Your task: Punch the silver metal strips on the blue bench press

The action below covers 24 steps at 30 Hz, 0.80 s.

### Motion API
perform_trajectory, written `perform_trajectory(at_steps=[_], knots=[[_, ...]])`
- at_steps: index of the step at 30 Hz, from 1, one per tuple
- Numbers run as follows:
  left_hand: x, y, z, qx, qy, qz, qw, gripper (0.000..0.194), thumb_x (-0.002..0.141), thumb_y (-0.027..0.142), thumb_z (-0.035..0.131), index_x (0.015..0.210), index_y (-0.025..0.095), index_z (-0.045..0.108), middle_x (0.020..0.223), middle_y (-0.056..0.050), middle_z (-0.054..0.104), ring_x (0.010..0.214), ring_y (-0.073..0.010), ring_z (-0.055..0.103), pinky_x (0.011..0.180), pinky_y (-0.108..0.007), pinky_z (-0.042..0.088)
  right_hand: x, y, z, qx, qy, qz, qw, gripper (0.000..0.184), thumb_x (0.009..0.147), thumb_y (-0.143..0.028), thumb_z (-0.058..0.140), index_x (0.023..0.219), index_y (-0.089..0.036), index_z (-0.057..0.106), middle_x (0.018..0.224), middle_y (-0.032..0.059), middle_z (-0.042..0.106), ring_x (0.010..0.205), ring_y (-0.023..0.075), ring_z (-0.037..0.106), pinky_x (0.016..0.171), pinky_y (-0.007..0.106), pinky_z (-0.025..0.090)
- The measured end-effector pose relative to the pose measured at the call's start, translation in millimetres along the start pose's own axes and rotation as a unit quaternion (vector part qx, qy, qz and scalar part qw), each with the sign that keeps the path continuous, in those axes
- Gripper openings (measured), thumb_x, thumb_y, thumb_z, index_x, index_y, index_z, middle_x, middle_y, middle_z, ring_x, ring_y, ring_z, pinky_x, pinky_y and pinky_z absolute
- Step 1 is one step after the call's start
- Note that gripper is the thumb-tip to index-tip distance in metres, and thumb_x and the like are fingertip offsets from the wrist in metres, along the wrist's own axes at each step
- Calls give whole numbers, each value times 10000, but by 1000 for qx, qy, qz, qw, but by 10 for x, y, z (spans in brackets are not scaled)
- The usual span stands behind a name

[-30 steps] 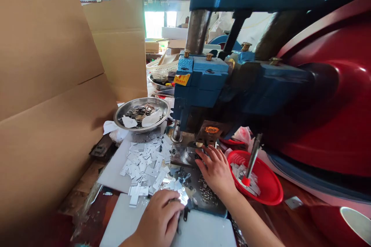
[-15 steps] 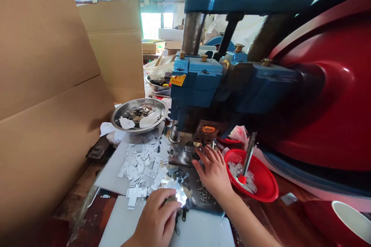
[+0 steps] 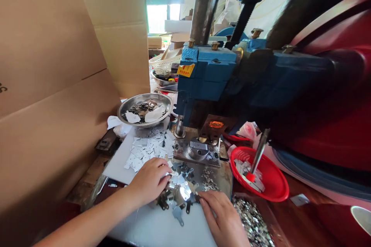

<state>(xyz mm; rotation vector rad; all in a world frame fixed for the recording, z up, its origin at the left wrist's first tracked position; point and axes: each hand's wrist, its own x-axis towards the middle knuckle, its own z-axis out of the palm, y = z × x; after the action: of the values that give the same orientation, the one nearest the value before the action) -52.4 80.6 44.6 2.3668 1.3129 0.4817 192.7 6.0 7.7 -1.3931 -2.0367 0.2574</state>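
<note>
My left hand (image 3: 150, 181) lies palm down on a scatter of small flat metal pieces (image 3: 149, 148), fingers curled over those at the pile's near edge. My right hand (image 3: 223, 218) rests flat on the white board (image 3: 162, 229), its fingertips touching a cluster of stamped metal parts (image 3: 181, 195). Whether either hand pinches a piece is hidden. Beyond them stands a blue press (image 3: 208, 73) with a steel die block (image 3: 199, 150) under its ram.
A steel bowl (image 3: 145, 108) of scrap stands at the back left. A red dish (image 3: 261, 179) with a red-tipped tool sits to the right. Small metal slugs (image 3: 252, 222) heap beside my right hand. Cardboard sheets (image 3: 52, 85) wall the left; a red flywheel cover (image 3: 333, 96) fills the right.
My right hand has pulled back from the die to the stamped parts at the near edge. My left hand has shifted forward onto the flat pieces. The view has tilted down.
</note>
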Motion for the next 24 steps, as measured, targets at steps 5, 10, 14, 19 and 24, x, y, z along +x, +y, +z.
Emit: perform_trajectory(at_steps=[5,10,14,19,24], knots=[[311,80,131,45,-17,-70,996,157,825,254,551,936,232,660,933,-51,612,924,-240,552,844,-383,426,-75,-36,94,31,31,15,999,177,894,-273,477,968,-243,635,860,41,689,791,189,648,690,314,548],[413,116,259,65,-24,-110,992,99,795,265,598,871,222,645,903,-49,601,900,-240,554,809,-363,422,-71,-27,113,47,35,25,998,174,897,-265,473,940,-239,640,834,40,687,764,185,646,668,297,546],[408,115,281,24,-11,-121,992,52,773,214,610,820,220,629,885,-27,602,894,-214,556,799,-327,416,-54,-37,120,46,33,15,998,172,896,-251,473,941,-237,640,825,40,687,744,180,647,656,290,545],[332,129,276,-51,4,-128,991,102,802,198,573,858,238,648,824,-7,659,804,-197,587,737,-310,430,-56,-46,89,46,40,10,998,181,900,-250,464,942,-237,640,830,39,693,752,174,653,667,281,548],[80,137,139,-94,-32,-27,995,185,867,195,479,907,250,652,907,-18,652,850,-182,596,771,-298,456,-83,182,-95,-9,66,65,996,199,898,-309,476,931,-235,658,832,48,698,764,191,657,677,304,543]])
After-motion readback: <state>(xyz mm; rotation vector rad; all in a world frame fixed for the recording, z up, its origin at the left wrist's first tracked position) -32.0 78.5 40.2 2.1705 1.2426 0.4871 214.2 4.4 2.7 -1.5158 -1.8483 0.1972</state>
